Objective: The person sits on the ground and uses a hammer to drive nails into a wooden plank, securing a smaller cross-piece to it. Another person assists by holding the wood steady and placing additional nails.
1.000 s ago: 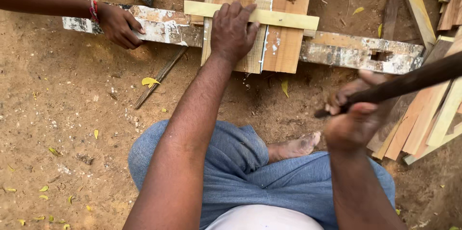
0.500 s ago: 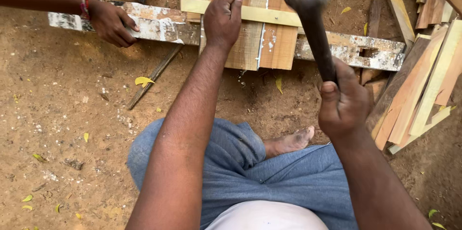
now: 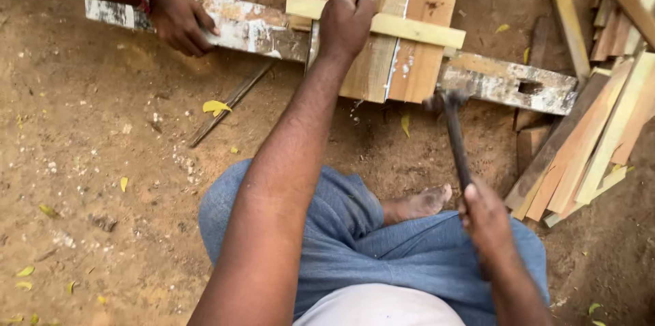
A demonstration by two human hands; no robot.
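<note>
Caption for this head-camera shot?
Left hand steadies a pale wooden strip across boards; right hand swings a dark hammer.

Outdoor carpentry spot: dirt ground (image 3: 102,182), stacked planks (image 3: 593,155).

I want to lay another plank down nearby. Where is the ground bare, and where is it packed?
Bare dirt lies left of the person's knee, below the thin rod. It is crowded right of the hammer, where stacked slats lie.

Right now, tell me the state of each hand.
Left hand: pressed on the pale wooden strip, fingers curled over it.
Right hand: closed around the hammer handle.
</note>
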